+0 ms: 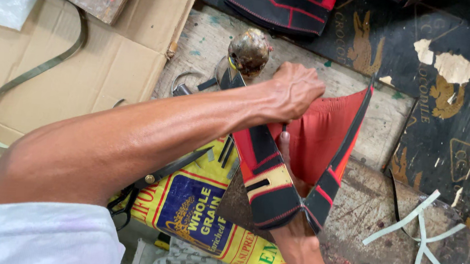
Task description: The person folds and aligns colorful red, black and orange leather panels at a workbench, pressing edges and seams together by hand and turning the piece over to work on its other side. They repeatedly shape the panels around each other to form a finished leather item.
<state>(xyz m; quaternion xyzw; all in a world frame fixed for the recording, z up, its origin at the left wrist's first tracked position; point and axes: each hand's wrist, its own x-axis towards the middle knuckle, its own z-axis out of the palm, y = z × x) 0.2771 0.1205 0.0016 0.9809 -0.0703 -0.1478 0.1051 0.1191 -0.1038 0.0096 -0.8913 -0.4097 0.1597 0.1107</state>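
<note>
Red-and-black shoe upper (299, 170) is held over the bench (363, 209), right hand (292, 181) inside it, fingers hidden, left hand (294, 92) fisted on a tool; it should be kept taut.

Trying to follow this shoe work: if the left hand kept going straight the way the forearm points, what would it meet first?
The left hand, fisted at the red and black shoe upper, points up-right. Beyond its knuckles lies bare worn wooden board, then the dark printed sheet. Depth is unclear, so this is approximate.
</note>
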